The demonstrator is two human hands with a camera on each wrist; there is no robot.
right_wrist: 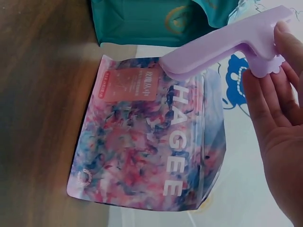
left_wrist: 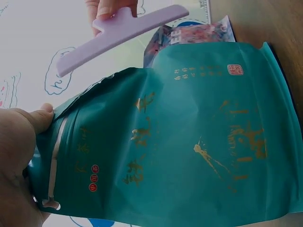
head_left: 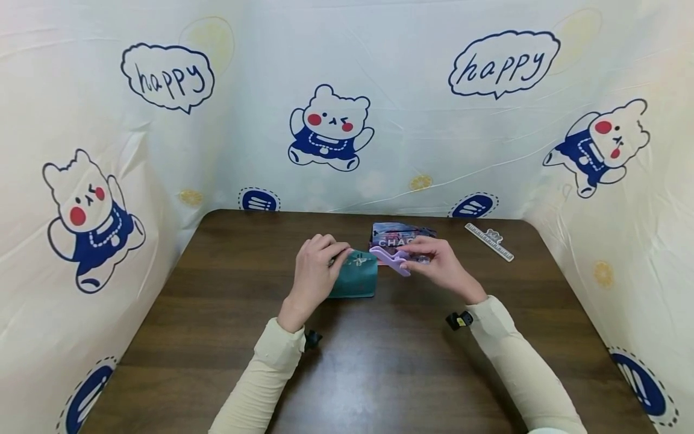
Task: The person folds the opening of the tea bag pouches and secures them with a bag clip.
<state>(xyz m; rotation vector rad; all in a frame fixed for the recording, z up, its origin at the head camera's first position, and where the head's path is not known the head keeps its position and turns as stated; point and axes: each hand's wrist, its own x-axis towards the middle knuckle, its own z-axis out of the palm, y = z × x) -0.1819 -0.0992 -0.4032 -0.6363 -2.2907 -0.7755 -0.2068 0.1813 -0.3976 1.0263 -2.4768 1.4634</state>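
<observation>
The head view is bright under soft, even light; the cloth [head_left: 412, 66] looks pale, its upper lemon prints [head_left: 580, 39] nearly washed out. A whitish glare spreads over the near middle of the table [head_left: 349, 367], suggesting light from above. Soft shadows lie along the inner sides of the left sleeve [head_left: 257, 380] and right sleeve [head_left: 523, 361]. Small lettering on the bag [head_left: 355, 282] is too soft to read there. Both wrist views are dimmer and greyer: the left hand [left_wrist: 16, 146] is shaded, the bag carries a faint sheen, and the pouch's [right_wrist: 132, 146] big white letters are legible.
</observation>
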